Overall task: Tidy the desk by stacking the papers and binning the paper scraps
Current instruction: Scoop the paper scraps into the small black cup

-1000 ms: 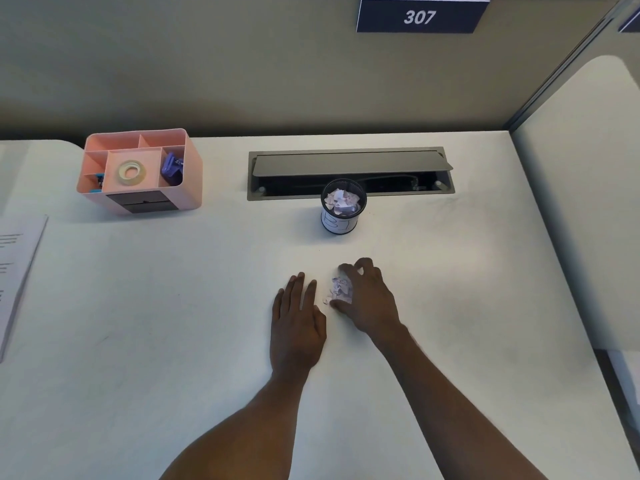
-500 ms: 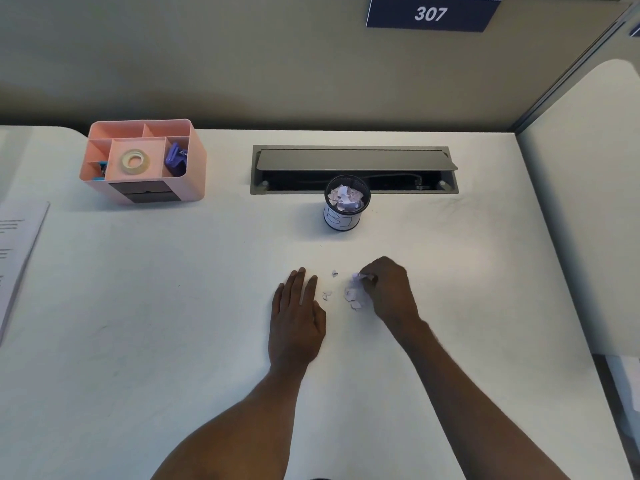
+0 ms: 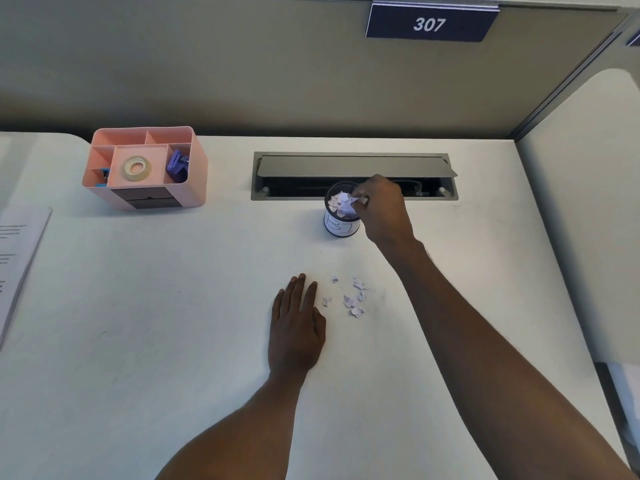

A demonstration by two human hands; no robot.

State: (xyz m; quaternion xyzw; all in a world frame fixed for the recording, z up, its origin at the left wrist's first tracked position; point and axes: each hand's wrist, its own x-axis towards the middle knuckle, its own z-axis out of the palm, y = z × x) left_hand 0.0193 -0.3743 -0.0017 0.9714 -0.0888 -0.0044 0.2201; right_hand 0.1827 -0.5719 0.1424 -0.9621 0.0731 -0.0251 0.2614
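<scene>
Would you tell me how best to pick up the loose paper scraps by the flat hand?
Pinch the paper scraps from above with fingertips, first sweeping them together against the left hand; they lie flat, tiny and scattered on the desk.

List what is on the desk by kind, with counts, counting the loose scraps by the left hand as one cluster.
Pink organizer: 1
Tape roll: 1
Bin cup: 1
Loose scrap cluster: 1
Paper stack at the left edge: 1
Hands: 2, left hand flat on the desk, right hand at the bin
Total: 7
</scene>
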